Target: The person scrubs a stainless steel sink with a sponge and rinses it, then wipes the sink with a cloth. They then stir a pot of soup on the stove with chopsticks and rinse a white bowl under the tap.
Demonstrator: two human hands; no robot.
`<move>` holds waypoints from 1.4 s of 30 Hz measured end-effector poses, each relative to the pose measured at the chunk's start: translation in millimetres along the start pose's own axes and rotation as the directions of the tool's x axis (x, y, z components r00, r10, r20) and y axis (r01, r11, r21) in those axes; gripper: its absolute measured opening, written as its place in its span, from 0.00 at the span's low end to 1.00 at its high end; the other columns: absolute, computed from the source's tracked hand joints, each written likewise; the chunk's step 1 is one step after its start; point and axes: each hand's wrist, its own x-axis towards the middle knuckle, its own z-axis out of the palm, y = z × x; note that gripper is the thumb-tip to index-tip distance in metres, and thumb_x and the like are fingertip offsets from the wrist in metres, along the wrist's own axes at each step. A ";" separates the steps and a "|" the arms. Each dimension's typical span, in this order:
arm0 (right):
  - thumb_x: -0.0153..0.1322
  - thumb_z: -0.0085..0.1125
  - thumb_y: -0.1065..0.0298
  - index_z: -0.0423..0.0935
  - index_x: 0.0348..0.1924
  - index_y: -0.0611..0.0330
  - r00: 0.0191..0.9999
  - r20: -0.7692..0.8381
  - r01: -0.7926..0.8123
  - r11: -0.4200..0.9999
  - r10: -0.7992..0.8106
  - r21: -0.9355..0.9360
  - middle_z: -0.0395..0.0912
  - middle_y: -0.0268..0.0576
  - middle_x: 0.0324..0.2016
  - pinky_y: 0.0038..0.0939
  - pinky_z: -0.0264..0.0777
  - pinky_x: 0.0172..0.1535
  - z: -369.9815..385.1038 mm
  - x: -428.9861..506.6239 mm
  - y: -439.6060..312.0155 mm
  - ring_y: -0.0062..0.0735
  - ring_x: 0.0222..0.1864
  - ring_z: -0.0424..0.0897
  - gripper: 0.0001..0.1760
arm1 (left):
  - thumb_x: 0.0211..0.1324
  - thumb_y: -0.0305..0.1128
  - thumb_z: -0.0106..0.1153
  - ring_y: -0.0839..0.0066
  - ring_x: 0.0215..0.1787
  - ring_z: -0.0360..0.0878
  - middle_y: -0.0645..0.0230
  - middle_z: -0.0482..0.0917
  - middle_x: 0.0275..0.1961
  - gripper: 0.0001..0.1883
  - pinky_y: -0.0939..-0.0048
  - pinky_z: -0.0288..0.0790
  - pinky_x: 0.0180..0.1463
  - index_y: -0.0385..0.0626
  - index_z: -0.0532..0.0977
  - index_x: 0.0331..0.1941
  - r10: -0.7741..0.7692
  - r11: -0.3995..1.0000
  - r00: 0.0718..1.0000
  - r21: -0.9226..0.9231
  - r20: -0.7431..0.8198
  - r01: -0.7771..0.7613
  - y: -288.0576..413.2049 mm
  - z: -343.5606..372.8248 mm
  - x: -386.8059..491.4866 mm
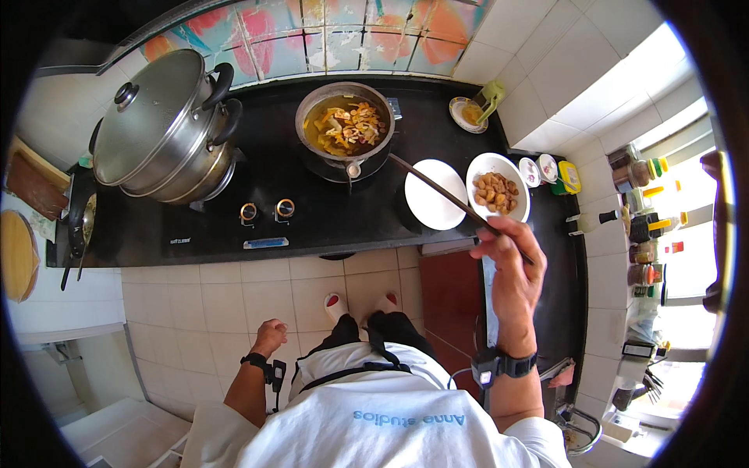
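My right hand (515,257) grips dark wooden chopsticks (436,186) that slant over the rim of a white plate (436,202) towards the stove. Just beyond that hand sits a white bowl of browned meat chunks (496,192). At the back of the cooktop a metal pot (305,133) stands on a burner. It contains yellowish liquid with orange and pale pieces (351,126) floating in it. The chopsticks' far end lies beside this pot, outside its rim. My left hand (272,337) hangs low over the floor, its fingers curled with nothing visible in them.
A large lidded steamer pot (158,131) stands on the left of the cooktop (263,175). Small seasoning tubs (547,168) and a green-handled tool on a saucer (468,114) sit to the right. Jars (641,175) line the windowsill. Two control knobs (285,208) are near the front.
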 end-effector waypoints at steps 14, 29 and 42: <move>0.73 0.53 0.76 0.77 0.47 0.67 0.949 0.273 0.247 0.912 -0.158 -0.329 0.78 0.48 0.36 0.28 0.76 0.34 77.2 153.1 99.6 0.33 0.30 0.83 0.11 | 0.61 0.41 0.52 0.78 0.24 0.80 0.69 0.78 0.26 0.13 0.75 0.68 0.24 0.43 0.77 0.36 -0.200 0.957 0.977 -0.230 -0.071 0.179 30.3 -8.4 -19.2; 0.74 0.54 0.73 0.78 0.46 0.70 0.927 0.367 0.039 0.955 0.076 -0.295 0.79 0.48 0.37 0.28 0.76 0.38 104.8 161.5 123.3 0.32 0.34 0.83 0.11 | 0.60 0.37 0.52 0.78 0.25 0.80 0.70 0.79 0.28 0.10 0.75 0.68 0.27 0.43 0.77 0.36 -0.184 0.971 0.983 -0.156 -0.022 0.178 70.4 -32.2 17.7; 0.75 0.53 0.72 0.79 0.49 0.66 0.975 0.214 0.009 0.961 0.052 -0.275 0.79 0.44 0.37 0.25 0.75 0.37 135.1 176.6 127.8 0.26 0.31 0.79 0.12 | 0.59 0.33 0.52 0.78 0.27 0.80 0.72 0.79 0.29 0.08 0.75 0.67 0.27 0.44 0.77 0.37 -0.161 0.979 0.986 -0.121 0.036 0.165 83.8 -71.6 43.6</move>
